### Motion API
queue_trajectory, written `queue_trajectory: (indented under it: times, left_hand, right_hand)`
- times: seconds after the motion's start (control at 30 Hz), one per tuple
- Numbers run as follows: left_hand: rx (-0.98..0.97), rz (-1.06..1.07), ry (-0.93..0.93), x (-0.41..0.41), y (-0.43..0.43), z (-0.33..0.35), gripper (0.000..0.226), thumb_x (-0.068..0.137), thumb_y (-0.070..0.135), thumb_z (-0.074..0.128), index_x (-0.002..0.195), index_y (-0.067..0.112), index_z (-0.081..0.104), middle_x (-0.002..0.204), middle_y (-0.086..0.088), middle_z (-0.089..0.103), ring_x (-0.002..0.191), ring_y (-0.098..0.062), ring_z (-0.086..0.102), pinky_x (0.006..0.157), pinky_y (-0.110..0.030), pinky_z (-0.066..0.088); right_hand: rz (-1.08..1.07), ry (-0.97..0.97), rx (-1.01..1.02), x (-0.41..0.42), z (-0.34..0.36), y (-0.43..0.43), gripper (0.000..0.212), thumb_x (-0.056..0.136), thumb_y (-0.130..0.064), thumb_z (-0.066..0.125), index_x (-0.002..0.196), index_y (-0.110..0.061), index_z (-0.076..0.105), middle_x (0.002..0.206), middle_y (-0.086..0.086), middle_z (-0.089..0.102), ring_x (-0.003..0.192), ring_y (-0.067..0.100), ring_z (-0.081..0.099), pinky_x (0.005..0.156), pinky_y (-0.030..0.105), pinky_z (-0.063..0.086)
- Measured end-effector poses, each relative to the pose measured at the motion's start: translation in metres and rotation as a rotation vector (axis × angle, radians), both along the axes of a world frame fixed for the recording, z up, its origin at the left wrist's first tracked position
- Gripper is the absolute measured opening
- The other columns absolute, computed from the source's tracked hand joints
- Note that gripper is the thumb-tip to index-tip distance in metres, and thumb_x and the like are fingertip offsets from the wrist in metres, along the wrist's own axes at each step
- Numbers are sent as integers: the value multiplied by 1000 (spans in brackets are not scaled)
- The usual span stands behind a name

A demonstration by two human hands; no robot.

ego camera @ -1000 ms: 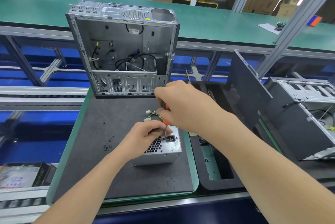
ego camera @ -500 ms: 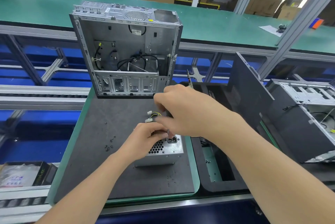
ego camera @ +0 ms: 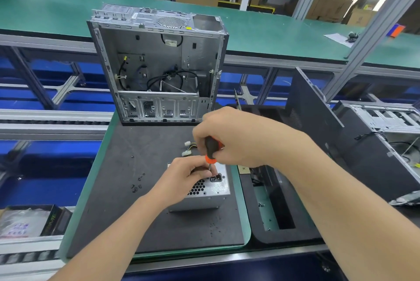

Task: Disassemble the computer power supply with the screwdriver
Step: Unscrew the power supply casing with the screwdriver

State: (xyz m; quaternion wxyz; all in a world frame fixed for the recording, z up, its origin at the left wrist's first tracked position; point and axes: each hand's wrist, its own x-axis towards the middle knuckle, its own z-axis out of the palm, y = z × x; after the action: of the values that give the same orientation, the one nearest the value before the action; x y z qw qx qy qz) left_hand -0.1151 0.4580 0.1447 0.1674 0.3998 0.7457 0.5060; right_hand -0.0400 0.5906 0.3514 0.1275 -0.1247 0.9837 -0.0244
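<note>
The screwdriver (ego camera: pixel 211 147) is held upright in the right grip (ego camera: pixel 241 142), fingers curled round its black and orange handle, with the tip set on top of the power supply (ego camera: pixel 210 189). The power supply is steadied by the left grip (ego camera: pixel 181 178), fingers curled over its upper edge just beside the shaft. It stands on the dark surface (ego camera: pixel 127 212), in front of an opened computer case (ego camera: pixel 159 53). Loose screws (ego camera: pixel 136 186) are scattered to its left.

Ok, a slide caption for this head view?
Right hand holds screwdriver tip-down on power supply; left hand rests on it.
</note>
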Motion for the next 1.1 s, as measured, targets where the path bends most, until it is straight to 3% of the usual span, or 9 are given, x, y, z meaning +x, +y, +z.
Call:
queue_trajectory:
  times: [0.17, 0.3, 0.37, 0.5, 0.6, 0.77, 0.87, 0.97, 1.1]
  left_hand:
    - [-7, 17, 14, 3, -1, 1, 21, 98, -1, 64, 93, 15, 77, 95, 20, 76, 95, -1, 70, 83, -5, 46]
    - [-16, 48, 80, 6, 0, 0, 27, 96, -3, 63, 86, 20, 75, 88, 19, 74, 83, -1, 67, 75, -6, 44]
    - [-21, 69, 65, 6, 1, -1, 26, 95, -2, 64, 83, 19, 74, 86, 19, 74, 80, -1, 66, 74, -7, 43]
    - [-19, 101, 79, 7, 3, -1, 28, 95, 2, 66, 83, 26, 73, 82, 20, 72, 76, 0, 63, 70, -7, 40]
    - [-18, 74, 51, 5, 2, -1, 24, 97, 6, 66, 87, 27, 73, 90, 19, 75, 84, -5, 67, 74, -11, 45]
    - [15, 27, -68, 2, -2, 0, 17, 100, 5, 64, 98, 19, 74, 104, 20, 77, 101, -3, 73, 89, -14, 53]
    - [32, 17, -66, 2, -2, 3, 23, 101, 1, 60, 105, 17, 75, 104, 18, 78, 104, -2, 72, 88, -9, 49]
    - [29, -9, -30, 1, -2, 6, 29, 102, -3, 57, 110, 18, 76, 103, 21, 77, 104, -2, 71, 90, -7, 48]
    - [8, -3, 45, 4, -1, 7, 35, 100, -6, 54, 95, 22, 74, 94, 17, 74, 93, -8, 68, 83, -9, 47]
  right_hand:
    - [44, -27, 49, -6, -2, -5, 29, 76, 4, 58, 85, -21, 70, 94, -7, 55, 91, 13, 50, 71, 36, 52]
    - [-1, 51, -4, -5, -6, -2, 12, 87, -33, 65, 96, -26, 63, 92, -11, 49, 90, 14, 52, 71, 36, 52]
    - [-120, 209, 11, -5, -10, -3, 34, 90, -56, 60, 86, -23, 54, 84, -8, 47, 80, 20, 55, 60, 35, 45]
    - [-432, 385, 158, -6, -14, -13, 66, 94, -76, 41, 63, -18, 30, 65, -1, 34, 51, 16, 31, 46, 28, 19]
    - [-503, 228, 19, -11, -12, -13, 59, 95, -62, 56, 63, -16, 36, 65, 1, 39, 50, 17, 37, 45, 27, 24]
    - [-280, 77, 31, -11, 3, -6, 22, 85, -32, 71, 84, -16, 56, 77, -1, 57, 63, 23, 54, 48, 27, 39]
    - [-174, -12, 40, -9, 8, -6, 12, 83, -14, 69, 91, -22, 65, 88, -6, 63, 85, 21, 65, 68, 38, 59]
    - [-77, -28, 61, -8, 4, -8, 17, 84, -2, 62, 82, -17, 69, 88, -1, 67, 86, 21, 64, 76, 43, 60]
    - [-23, -26, 51, -8, 0, -5, 12, 86, -7, 62, 88, -17, 68, 98, -3, 60, 93, 15, 54, 77, 37, 55]
